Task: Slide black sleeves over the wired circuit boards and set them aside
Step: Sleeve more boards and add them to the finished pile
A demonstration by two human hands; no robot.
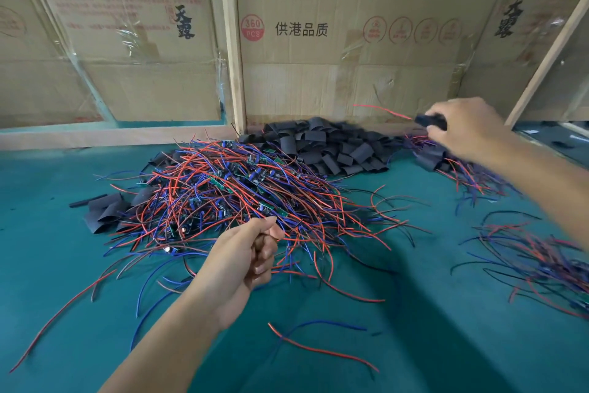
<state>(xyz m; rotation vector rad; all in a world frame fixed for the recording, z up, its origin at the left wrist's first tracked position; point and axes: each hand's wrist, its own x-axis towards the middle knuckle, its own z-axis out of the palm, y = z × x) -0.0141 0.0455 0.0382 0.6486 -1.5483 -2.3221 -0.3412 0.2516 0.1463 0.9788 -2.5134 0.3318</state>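
Note:
A big tangle of small green circuit boards with red and blue wires [236, 188] lies in the middle of the green table. Behind it sits a heap of flat black sleeves [328, 144]. My left hand [245, 262] hovers at the near edge of the tangle, fingers curled, pinching a few wires. My right hand [462, 128] is raised at the far right and holds a black-sleeved board [428, 120] with a red wire trailing left from it. Under that hand lies a pile of sleeved boards [446, 160].
Cardboard boxes [334, 42] and wooden posts wall off the back of the table. More loose wired pieces [535, 258] lie at the right edge. A few black sleeves [105, 211] sit left of the tangle. Single wires [318, 348] lie on the near green mat.

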